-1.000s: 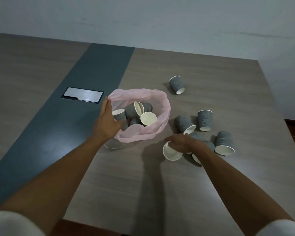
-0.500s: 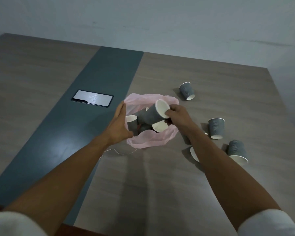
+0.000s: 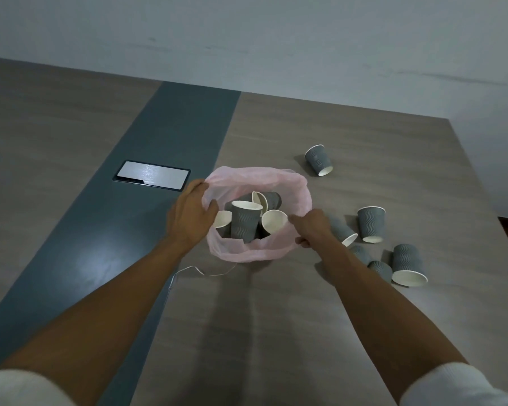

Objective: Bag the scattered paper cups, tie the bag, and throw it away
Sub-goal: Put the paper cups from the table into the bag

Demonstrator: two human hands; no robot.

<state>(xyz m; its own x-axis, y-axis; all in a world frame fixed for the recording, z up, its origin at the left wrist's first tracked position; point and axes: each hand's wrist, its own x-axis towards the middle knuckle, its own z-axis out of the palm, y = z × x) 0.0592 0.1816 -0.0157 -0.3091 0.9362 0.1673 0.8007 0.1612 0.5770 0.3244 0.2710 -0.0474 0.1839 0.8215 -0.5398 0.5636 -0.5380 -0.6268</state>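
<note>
Cup dropped in bag (image 3: 301, 197), R hand (image 3: 313, 227) back out, empty.
L hand (image 3: 191, 218) gripped bag rim; R fingers loosely curled at bag's R edge. Six cups (image 3: 370, 224) lay right of it, table (image 3: 276, 332) bare near side.

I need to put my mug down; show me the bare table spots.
Free: the wood near you, between both forearms below the pink bag, and the wide stretch left of the grey strip. Crowded: right of the bag, where loose cups cluster.
</note>
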